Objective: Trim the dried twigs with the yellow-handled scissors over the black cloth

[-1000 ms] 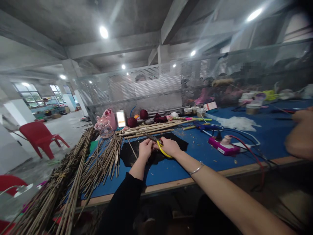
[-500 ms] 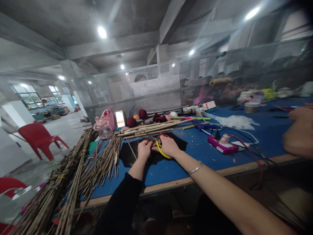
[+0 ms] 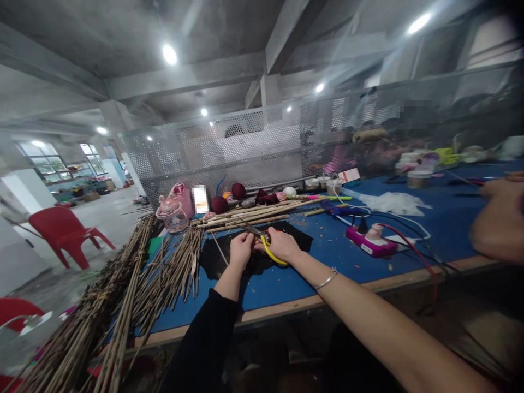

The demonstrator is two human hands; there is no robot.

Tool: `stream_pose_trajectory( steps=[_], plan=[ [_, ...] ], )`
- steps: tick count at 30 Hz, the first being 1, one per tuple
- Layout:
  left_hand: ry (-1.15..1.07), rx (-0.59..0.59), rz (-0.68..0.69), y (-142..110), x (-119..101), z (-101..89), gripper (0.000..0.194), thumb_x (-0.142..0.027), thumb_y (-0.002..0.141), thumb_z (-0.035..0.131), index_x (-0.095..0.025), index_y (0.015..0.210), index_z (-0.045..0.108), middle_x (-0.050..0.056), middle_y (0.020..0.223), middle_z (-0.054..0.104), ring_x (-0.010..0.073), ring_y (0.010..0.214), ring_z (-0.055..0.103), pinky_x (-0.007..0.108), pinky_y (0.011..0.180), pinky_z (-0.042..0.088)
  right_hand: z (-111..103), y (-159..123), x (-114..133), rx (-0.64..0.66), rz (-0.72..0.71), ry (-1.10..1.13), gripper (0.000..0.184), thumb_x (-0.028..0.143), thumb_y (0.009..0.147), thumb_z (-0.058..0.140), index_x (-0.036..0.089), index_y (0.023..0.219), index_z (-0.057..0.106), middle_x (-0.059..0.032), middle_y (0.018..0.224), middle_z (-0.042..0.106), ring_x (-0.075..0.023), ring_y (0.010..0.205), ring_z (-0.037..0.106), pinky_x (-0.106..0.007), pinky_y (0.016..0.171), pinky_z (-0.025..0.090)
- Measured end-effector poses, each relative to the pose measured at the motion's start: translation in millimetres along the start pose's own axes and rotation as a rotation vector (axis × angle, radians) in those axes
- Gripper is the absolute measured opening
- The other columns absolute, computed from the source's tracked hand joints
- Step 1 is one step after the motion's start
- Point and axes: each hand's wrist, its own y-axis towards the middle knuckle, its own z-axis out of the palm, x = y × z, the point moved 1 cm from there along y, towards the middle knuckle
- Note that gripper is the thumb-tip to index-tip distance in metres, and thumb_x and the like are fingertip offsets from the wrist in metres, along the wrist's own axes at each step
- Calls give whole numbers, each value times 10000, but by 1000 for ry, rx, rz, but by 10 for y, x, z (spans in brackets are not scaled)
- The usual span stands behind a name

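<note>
My right hand (image 3: 283, 245) is closed around a pair of scissors (image 3: 269, 250) with a yellow handle. Their dark metal blades point left and away from me, over a black cloth (image 3: 297, 236) on the blue table. Just left of the scissors, my left hand (image 3: 241, 249) is pinched shut near the blades. What its fingers hold is hidden. A thin stick (image 3: 220, 246) lies slantwise beside that hand, over the cloth; whether the hand touches it I cannot tell. Many thin brown sticks (image 3: 176, 267) are heaped to the left.
Pale rods (image 3: 262, 212) lie behind the cloth, with dark red yarn balls (image 3: 238, 190) beyond. A pink container (image 3: 174, 210) stands at back left. To the right are a purple power strip (image 3: 370, 242), cables and a blue glue gun (image 3: 338, 209). Another person's arm (image 3: 497, 224) rests at far right.
Both hands stay in nearly the same place. The red part of the scissors' handle, visible above my right hand before, now hardly shows. The view has shifted very slightly.
</note>
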Motion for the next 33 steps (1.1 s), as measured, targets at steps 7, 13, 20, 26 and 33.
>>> stream_pose_trajectory(
  steps=[7,13,20,26,33],
  plan=[
    [-145,26,-131,-5,27,31,190,-295,620,668,-115,668,634,54,665,658,116,578,588,229,572,471,-19,-11,7,-37,-19,-40,598,697,676,439,168,956,451,-119,896,636,-260,854,606,-297,680,395],
    [-152,41,-147,-22,12,52,206,-295,621,673,-103,691,648,68,691,669,115,565,588,228,556,464,-11,-12,2,-62,-53,-26,595,701,694,404,165,950,437,-117,889,635,-259,835,611,-292,659,394],
    [-83,32,-68,1,18,22,225,-311,638,651,-106,730,662,60,668,663,109,530,568,214,512,445,-16,-10,20,5,13,-21,646,725,664,416,165,983,460,-117,860,644,-278,848,614,-304,681,403],
    [-90,18,-58,31,54,5,203,-295,627,659,-109,706,668,50,656,653,103,541,564,219,548,460,1,16,1,60,46,-26,648,728,672,402,163,975,497,-129,875,644,-274,864,610,-306,702,408],
    [-132,-67,-71,43,16,-16,147,-255,599,667,-115,635,643,22,547,609,97,489,540,223,529,453,11,6,15,13,1,-74,674,751,665,364,162,968,487,-120,840,646,-275,824,615,-317,673,406]
  ],
)
